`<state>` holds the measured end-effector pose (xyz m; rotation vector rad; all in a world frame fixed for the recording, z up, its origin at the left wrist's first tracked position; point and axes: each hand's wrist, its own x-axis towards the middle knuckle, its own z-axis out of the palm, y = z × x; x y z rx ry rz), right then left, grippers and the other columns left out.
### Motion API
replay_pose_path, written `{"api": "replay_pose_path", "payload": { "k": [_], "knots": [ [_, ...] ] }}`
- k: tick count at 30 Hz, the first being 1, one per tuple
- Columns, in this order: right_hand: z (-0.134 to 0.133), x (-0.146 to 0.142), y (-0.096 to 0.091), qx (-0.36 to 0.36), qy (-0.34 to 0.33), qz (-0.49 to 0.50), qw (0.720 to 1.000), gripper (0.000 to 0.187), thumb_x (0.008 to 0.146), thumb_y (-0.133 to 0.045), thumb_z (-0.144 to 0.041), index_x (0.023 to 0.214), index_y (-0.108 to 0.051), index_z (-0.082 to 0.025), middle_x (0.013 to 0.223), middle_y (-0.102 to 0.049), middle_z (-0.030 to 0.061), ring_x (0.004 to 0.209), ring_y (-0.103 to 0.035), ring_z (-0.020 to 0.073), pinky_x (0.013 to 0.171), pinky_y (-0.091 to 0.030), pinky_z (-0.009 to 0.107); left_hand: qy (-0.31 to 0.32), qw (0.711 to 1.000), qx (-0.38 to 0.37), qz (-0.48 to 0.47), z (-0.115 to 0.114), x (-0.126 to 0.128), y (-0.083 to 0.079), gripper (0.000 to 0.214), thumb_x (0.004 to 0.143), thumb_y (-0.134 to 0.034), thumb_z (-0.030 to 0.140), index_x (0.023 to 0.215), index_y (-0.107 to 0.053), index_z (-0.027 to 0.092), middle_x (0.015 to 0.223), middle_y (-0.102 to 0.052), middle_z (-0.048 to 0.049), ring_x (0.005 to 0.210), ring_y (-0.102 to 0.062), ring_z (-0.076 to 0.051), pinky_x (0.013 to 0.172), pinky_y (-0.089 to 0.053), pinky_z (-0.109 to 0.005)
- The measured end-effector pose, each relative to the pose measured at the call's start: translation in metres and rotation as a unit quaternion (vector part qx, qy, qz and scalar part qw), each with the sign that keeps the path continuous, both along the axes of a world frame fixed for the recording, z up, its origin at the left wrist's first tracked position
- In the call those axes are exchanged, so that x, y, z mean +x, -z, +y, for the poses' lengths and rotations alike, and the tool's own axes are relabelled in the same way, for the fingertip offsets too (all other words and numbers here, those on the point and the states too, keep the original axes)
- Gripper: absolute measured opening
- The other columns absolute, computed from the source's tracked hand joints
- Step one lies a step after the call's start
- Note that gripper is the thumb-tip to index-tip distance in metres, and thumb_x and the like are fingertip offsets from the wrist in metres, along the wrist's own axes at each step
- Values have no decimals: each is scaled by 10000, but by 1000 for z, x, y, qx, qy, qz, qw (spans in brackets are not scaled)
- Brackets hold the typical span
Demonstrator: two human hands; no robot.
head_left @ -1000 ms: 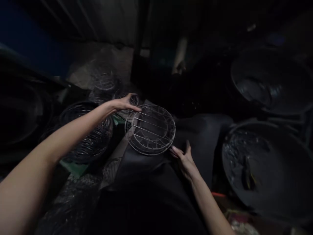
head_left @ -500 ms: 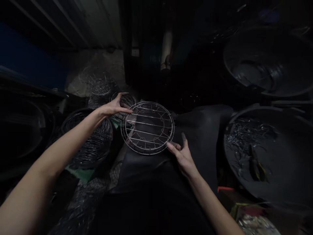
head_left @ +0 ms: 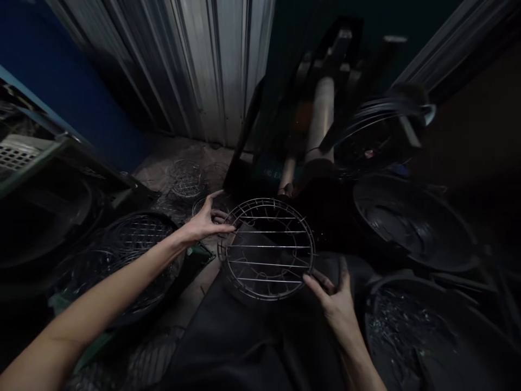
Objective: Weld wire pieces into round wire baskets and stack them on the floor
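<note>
A round wire rack with straight cross bars and a ring rim is held up in front of me over a dark cloth. My left hand pinches its left rim, thumb and fingers closed on the wire. At the lower right edge of the rim my right hand grips the rack with its fingers. The rack is tilted a little toward me.
Several more wire racks lie on the floor to the left, some stacked in a dark tub. Large dark basins stand at the right, the nearest holding small metal bits. A corrugated metal wall rises behind.
Both hands have stayed on the wire rack. My head has tilted up, so the wall and a machine behind came into view, and the rack sits lower in the picture.
</note>
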<state>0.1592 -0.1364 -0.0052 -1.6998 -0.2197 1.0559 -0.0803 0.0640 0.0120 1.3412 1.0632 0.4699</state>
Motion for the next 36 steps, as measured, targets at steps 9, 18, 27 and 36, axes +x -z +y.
{"api": "replay_pose_path", "payload": {
  "k": [9, 18, 27, 36],
  "knots": [
    [-15, 28, 13, -34, -14, -49, 998, 1263, 485, -866, -388, 1464, -69, -364, 980, -670, 31, 899, -664, 240, 854, -505, 443, 14, 996, -68, -56, 2, 8, 4, 918, 671, -716, 307, 1416, -194, 187, 748, -637, 9, 754, -622, -152, 873, -420, -364],
    [-23, 37, 20, -45, -21, -73, 996, 1250, 484, -862, -386, 1464, -86, -372, 920, -670, 3, 820, -677, 216, 818, -530, 417, 51, 991, -103, -62, -1, 11, 1, 984, 641, -738, 308, 1416, -146, 179, 755, -658, -11, 724, -646, -170, 862, -427, -406],
    [-29, 37, 21, -32, -27, -77, 996, 1240, 516, -852, -358, 1472, -63, -343, 925, -669, 0, 829, -676, 203, 823, -534, 392, 66, 995, -76, 20, -4, 22, 4, 1055, 586, -797, 320, 1410, -155, 176, 654, -608, 35, 663, -603, -152, 763, -439, -344],
    [-40, 40, 19, -55, -42, -72, 995, 1264, 511, -851, -370, 1467, -25, -355, 902, -660, -26, 794, -670, 187, 775, -554, 359, 90, 994, -55, 28, -2, 30, 3, 1110, 514, -824, 338, 1394, -168, 168, 668, -589, 38, 606, -603, -159, 667, -487, -332]
  ]
}}
